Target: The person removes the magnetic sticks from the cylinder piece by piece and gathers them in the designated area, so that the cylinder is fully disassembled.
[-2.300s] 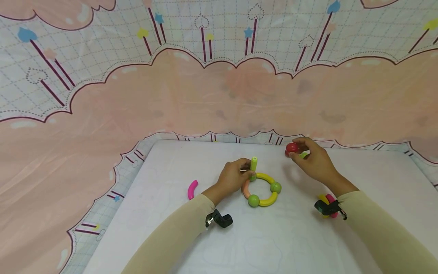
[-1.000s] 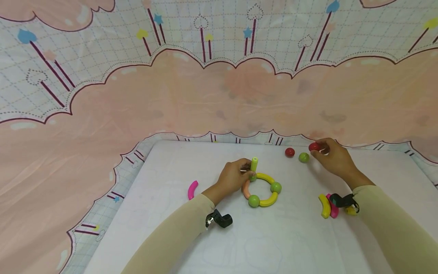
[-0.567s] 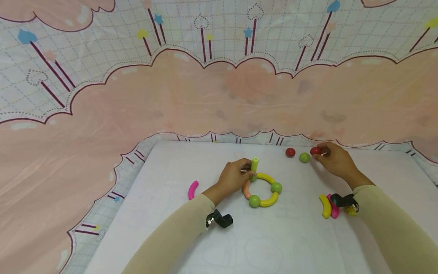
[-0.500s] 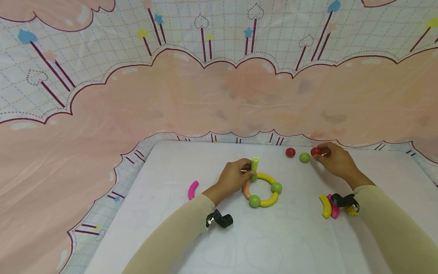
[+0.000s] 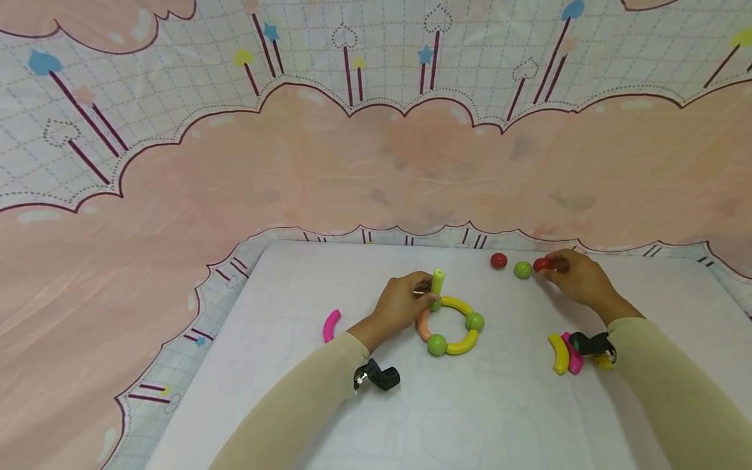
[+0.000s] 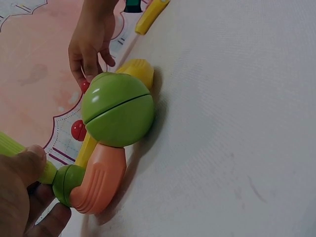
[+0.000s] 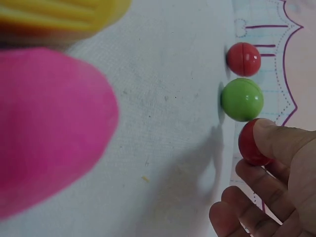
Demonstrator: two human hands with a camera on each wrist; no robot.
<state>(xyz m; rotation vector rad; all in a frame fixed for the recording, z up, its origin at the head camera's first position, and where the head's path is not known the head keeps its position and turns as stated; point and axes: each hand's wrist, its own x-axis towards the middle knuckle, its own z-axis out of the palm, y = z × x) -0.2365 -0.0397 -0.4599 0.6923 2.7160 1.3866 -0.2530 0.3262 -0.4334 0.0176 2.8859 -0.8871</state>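
My left hand pinches a lime-green rod that stands upright on a green ball of a ring. The ring joins green balls, yellow curved pieces and an orange curved piece, flat on the table. At the table's far edge my right hand pinches a red ball between thumb and fingers. Just left of it lies a loose green ball, and beyond that another red ball. The left fingers partly hide the rod's lower end.
A pink curved piece lies left of the left forearm. Under the right wrist sit a yellow curved piece, a pink curved piece and another yellow piece, partly hidden by the wrist camera. A patterned sheet hangs behind the white table.
My right hand has moved right with a red ball and then lowered it beside the loose green ball. Another red ball now lies uncovered on the table. The left hand has stayed put.
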